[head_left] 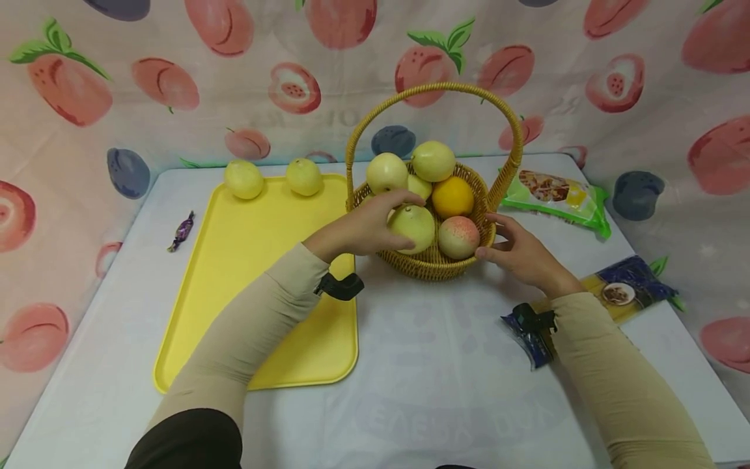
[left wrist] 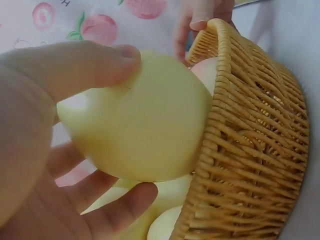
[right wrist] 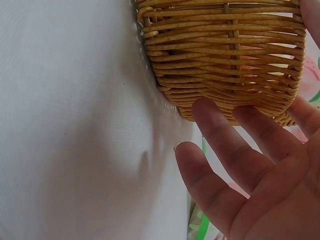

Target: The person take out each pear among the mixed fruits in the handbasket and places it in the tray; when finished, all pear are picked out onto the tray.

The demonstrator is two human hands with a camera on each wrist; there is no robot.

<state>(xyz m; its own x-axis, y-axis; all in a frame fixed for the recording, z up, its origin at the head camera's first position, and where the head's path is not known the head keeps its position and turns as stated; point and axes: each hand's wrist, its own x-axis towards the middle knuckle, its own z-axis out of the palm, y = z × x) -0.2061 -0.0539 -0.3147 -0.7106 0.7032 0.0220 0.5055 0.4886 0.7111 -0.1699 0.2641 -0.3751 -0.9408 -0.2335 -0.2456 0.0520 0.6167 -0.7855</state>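
Observation:
In the head view a wicker basket (head_left: 430, 270) with a tall handle holds several pale yellow-green fruits, an orange (head_left: 453, 197) and a pinkish peach (head_left: 459, 238). My left hand (head_left: 370, 225) has its thumb and fingers curled round a yellow-green fruit (head_left: 413, 229) at the basket's left front. The left wrist view shows that fruit (left wrist: 145, 117) against the wicker rim (left wrist: 220, 100), thumb on one side, fingers on the other. At the basket's right side, my right hand (head_left: 521, 254) touches the rim and wall with loosely bent fingers; in the right wrist view fingertips rest against the wicker (right wrist: 225, 60).
A yellow tray (head_left: 234, 260) lies left of the basket, with two yellow-green fruits (head_left: 243, 179) (head_left: 303, 176) at its back edge. A purple wrapped candy (head_left: 182, 231) is at the far left. Right of the basket are a green packet (head_left: 553, 197) and a blue-and-gold packet (head_left: 615, 293).

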